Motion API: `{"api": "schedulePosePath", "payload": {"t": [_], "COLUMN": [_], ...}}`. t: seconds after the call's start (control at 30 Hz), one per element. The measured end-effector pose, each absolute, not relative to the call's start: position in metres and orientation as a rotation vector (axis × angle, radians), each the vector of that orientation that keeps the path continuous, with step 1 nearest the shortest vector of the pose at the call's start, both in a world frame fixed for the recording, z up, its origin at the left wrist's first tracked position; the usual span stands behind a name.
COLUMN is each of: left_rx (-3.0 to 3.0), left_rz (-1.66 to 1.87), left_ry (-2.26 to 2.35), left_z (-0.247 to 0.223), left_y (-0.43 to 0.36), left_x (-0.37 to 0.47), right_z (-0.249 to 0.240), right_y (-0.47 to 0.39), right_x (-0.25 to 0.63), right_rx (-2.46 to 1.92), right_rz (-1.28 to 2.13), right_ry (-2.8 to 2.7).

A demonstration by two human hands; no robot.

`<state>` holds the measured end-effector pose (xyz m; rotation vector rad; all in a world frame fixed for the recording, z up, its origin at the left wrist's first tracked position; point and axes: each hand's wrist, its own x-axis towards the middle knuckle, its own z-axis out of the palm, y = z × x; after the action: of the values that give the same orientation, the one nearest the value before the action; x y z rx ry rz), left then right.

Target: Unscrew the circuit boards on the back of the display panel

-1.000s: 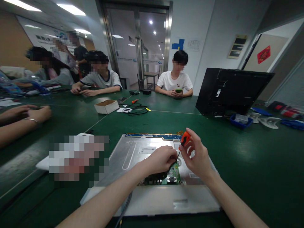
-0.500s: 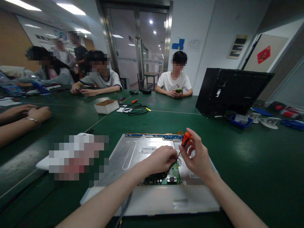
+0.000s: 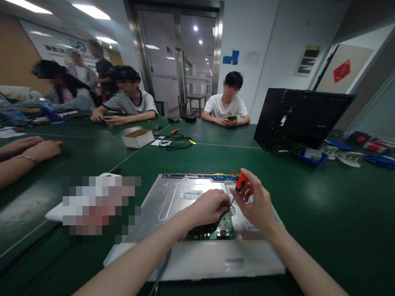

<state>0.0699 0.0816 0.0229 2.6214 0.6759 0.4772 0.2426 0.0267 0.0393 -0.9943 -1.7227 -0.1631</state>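
Note:
My right hand (image 3: 256, 204) holds an orange-and-black screwdriver (image 3: 241, 181) by its handle, tilted with the shaft pointing down and left. The shaft's tip meets the upper edge of a green circuit board (image 3: 227, 224). Beside the tip, my left hand (image 3: 210, 206) is closed with fingertips pinched together over the board; what they grip, if anything, is hidden. The board is mounted on the silver metal back of a flat display panel (image 3: 197, 259), lying on the table. A narrow blue circuit strip (image 3: 191, 176) runs along the panel's far edge.
Dark cables (image 3: 163, 267) cross the panel's near edge. Left of it lies a white item (image 3: 55, 211), partly blurred out. Farther back are a white box (image 3: 138, 138), coiled black cable (image 3: 177, 144), another orange screwdriver (image 3: 175, 131) and a black monitor (image 3: 305, 119). Co-workers sit around the table.
The screwdriver handle has turned slightly in my right hand, whose fingers have shifted a little. My left hand keeps its place. At the left, a co-worker's hands have moved slightly left.

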Motion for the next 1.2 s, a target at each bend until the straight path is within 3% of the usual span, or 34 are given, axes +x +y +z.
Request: {"api": "schedulePosePath", "payload": {"t": [1.2], "left_rx": [2.633], "left_rz": [0.468], "left_ry": [0.654], "left_z": [0.026], "left_y": [0.0815], "left_x": [0.0702], "right_z": [0.041], "right_y": [0.0248], "right_x": [0.2425], "right_rx": [-1.025], "right_rz": [-0.103], "right_ry": [-1.718]}}
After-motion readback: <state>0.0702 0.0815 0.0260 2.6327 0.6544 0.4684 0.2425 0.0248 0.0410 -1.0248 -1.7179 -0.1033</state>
